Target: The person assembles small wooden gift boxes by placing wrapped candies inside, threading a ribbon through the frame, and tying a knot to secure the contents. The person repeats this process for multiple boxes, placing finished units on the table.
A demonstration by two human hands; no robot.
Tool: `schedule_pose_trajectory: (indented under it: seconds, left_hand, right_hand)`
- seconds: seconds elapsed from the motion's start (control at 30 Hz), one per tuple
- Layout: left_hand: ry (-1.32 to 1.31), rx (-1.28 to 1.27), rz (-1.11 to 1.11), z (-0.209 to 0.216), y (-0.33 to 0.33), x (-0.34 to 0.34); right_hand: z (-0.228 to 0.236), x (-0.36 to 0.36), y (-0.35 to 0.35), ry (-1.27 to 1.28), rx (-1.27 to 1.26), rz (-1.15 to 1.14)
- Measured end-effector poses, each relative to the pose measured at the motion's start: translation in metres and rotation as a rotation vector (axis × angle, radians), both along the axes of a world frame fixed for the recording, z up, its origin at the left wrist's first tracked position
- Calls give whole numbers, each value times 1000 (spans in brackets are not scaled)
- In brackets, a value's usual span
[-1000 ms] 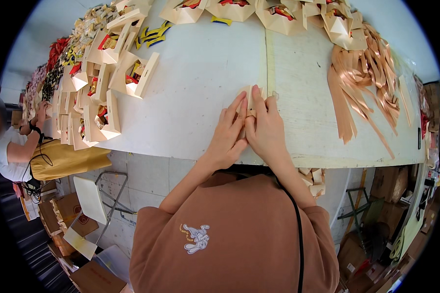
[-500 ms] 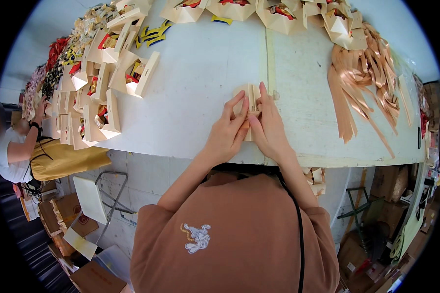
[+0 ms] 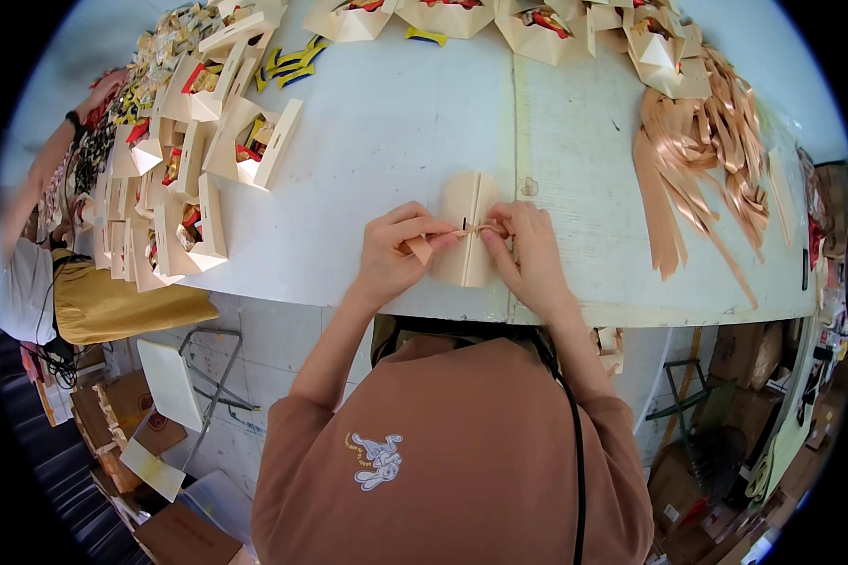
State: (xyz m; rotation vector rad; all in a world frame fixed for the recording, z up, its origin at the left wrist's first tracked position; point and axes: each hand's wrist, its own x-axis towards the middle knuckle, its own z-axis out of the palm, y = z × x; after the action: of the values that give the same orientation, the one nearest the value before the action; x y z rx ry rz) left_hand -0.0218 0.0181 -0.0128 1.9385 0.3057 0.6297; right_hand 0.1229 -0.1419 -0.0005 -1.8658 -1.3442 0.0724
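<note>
A closed cream paper box [image 3: 463, 268] with rounded ends lies on the table near its front edge, between my hands. Across its top seam runs a narrow rose-gold ribbon [image 3: 418, 249], whose loose tail hangs from my left fingers. My left hand [image 3: 391, 254] pinches the ribbon at the box's left side. My right hand [image 3: 534, 252] is closed on the ribbon at the right of the seam, with fingertips against the box. Whether a knot lies in the middle is too small to tell.
Open cream boxes [image 3: 190, 226] with wrapped sweets stand at the left and far edge. Yellow-blue packets [image 3: 290, 64] lie beside them. A bundle of rose-gold ribbons [image 3: 664, 179] lies at the right. Another person's arm [image 3: 42, 174] reaches in at far left, near a folding chair [image 3: 171, 381].
My hands have moved apart from over the box, drawing the ribbon sideways, and more of the box shows. The other person's arm has reached farther over the table.
</note>
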Motion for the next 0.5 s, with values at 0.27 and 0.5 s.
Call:
schedule_pose_trajectory:
  seconds: [0.27, 0.5]
  left_hand:
    - [-43, -135, 98, -7, -18, 6]
    - [-107, 350, 160, -11, -41, 15]
  right_hand:
    - [-13, -18, 7, 599, 12, -268]
    - [-24, -28, 18, 84, 115, -237]
